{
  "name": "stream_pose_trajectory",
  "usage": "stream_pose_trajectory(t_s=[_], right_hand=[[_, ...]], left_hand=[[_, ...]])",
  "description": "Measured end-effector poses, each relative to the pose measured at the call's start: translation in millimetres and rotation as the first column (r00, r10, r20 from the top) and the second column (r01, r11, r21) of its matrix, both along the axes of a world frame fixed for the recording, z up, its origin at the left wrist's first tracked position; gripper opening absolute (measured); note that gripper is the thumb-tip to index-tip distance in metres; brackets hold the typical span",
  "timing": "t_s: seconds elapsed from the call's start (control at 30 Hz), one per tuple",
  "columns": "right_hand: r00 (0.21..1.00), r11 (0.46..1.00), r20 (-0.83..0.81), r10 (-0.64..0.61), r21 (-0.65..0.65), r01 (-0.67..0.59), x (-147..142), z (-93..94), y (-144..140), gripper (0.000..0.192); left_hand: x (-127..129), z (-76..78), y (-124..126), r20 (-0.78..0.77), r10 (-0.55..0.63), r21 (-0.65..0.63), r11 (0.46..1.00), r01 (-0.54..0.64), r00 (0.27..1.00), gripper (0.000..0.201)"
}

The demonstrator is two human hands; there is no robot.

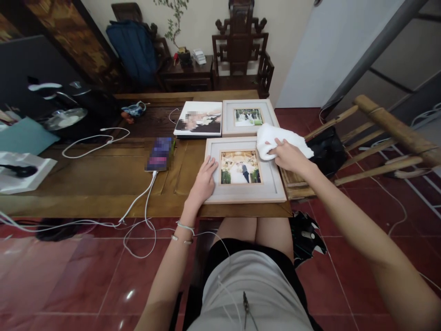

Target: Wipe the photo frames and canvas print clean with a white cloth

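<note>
A pale wooden photo frame [245, 195] lies flat near the table's front edge, with a wedding picture in its middle. My left hand [206, 177] rests on its left side, fingers laid over the rim. In my right hand [286, 154] is a bunched white cloth [275, 135], pressed on the upper right corner of this frame. Part of the cloth hangs past the table's right edge. Directly behind lies a second photo frame [229, 117], its lower right corner partly covered by the cloth. Left of that one is a photo album [203, 108] with a picture on its cover.
A phone [159, 154] with a white charging cable [148, 186] lies on the wooden table [103, 184]. A kettle [67, 115] and a white power strip box [25, 170] stand at the left. Close by on the right is a bamboo chair [365, 158] with a black bag [327, 149].
</note>
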State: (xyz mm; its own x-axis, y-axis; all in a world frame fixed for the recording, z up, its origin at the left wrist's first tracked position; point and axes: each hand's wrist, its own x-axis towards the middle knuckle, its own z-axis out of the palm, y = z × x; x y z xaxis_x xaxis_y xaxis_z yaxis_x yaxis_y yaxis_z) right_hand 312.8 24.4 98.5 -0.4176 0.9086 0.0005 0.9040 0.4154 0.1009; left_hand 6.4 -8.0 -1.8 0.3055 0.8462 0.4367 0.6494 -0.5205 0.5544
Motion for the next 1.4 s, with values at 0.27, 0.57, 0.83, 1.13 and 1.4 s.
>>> stream_pose_trajectory(t_s=[0.27, 0.57, 0.83, 1.13, 1.4], right_hand=[[0.992, 0.991, -0.002, 0.129, -0.034, -0.129, 4, -3.8, -98, 0.046], [0.998, 0.980, -0.030, 0.057, -0.190, -0.061, -10, 20.3, -130, 0.053], [0.983, 0.957, -0.064, 0.173, 0.248, -0.152, -75, -0.9, 13, 0.049], [0.973, 0.962, 0.076, 0.217, 0.154, -0.227, -116, -18.3, 51, 0.038], [0.987, 0.990, 0.159, 0.008, 0.140, -0.031, -36, -8.6, 48, 0.043]], left_hand=[[3, -1.2, -1, 0.024, 0.017, 0.007, 1.000, -0.018, 1.000, 0.052], [1, -4.0, 2, -0.035, 0.004, 0.065, 0.998, -0.002, 0.999, 0.053], [-2, -3.2, 1, -0.025, -0.032, 0.057, 0.998, 0.033, 0.999, 0.057], [-2, -4.6, 3, -0.012, -0.024, 0.049, 0.999, 0.024, 1.000, 0.058], [-1, -1.2, 0, -0.005, 0.003, 0.015, 1.000, -0.003, 1.000, 0.057]])
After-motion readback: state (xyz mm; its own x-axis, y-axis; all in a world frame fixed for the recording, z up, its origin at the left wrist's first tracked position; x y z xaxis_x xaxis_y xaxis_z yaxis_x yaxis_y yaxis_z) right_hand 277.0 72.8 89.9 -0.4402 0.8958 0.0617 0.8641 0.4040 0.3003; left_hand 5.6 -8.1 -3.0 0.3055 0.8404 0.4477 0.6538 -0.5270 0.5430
